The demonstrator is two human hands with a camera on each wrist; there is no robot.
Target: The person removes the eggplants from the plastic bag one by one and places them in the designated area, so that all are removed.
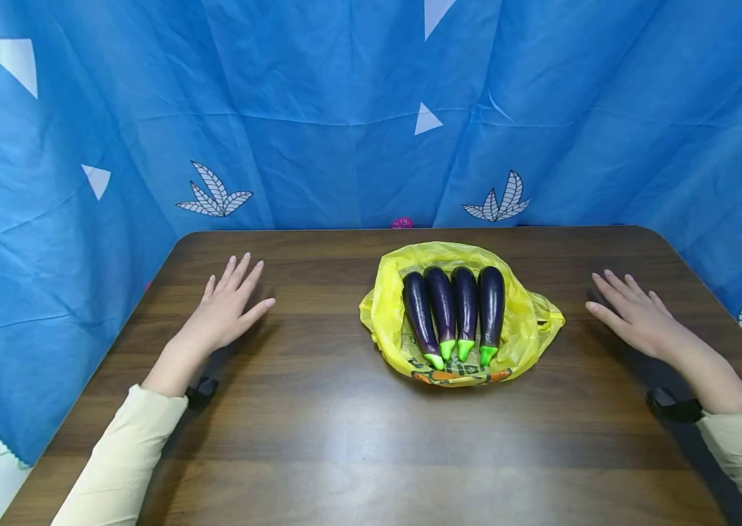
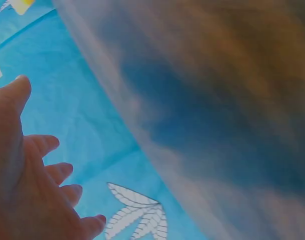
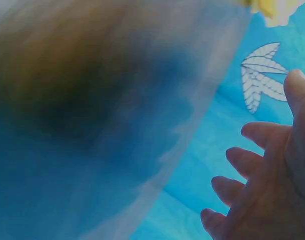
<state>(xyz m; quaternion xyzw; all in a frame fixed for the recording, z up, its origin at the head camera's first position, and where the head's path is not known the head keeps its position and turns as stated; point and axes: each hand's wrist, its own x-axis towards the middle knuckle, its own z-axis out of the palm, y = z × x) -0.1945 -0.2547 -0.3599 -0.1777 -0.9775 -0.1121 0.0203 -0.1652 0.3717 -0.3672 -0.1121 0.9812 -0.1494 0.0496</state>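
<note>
Several dark purple eggplants [image 1: 466,307] with green stem ends lie side by side in an opened yellow plastic bag [image 1: 387,321], right of the table's middle. Their stem ends point toward the near side. My left hand [image 1: 223,310] is well to the left of the bag, palm down, fingers extended and thumb apart, holding nothing. On the other side, my right hand [image 1: 637,318] is to the right of the bag, also with extended fingers and nothing in it. Both hands appear from the palm side in the wrist views, the left hand [image 2: 37,185] and the right hand [image 3: 265,180].
The brown wooden table [image 1: 345,453] has a glossy surface with a bright reflection near its front. Behind it and along its sides hangs a blue cloth [image 1: 318,88] printed with white triangles and leaves. A dark strap [image 1: 203,393] is at the left wrist.
</note>
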